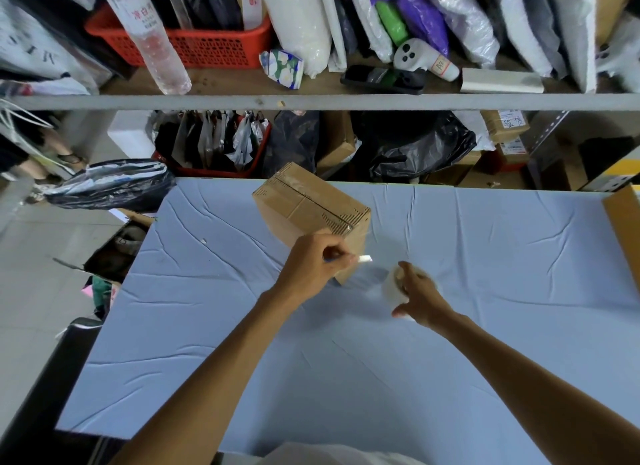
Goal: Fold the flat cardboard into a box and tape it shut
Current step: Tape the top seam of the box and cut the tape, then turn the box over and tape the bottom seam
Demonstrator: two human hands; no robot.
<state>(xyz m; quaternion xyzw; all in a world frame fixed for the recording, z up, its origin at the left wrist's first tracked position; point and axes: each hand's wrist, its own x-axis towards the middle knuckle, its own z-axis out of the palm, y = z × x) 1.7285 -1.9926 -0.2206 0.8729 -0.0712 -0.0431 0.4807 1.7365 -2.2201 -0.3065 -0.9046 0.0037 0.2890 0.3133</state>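
A folded brown cardboard box [308, 208] stands on the blue cloth-covered table [207, 326], with clear tape along its top seam. My left hand [311, 267] is in front of the box's near corner and grips a small white-tipped cutter [363, 258] pointing right. My right hand [415, 295] holds a roll of clear tape [391, 284] just right of the box. A stretch of clear tape runs from the roll up to the box's near corner.
A shelf [311, 101] crowded with bags, a red basket [207, 45] and a bottle runs behind the table. Another cardboard piece [623, 229] stands at the table's right edge. Black bags and boxes lie on the floor to the left and behind.
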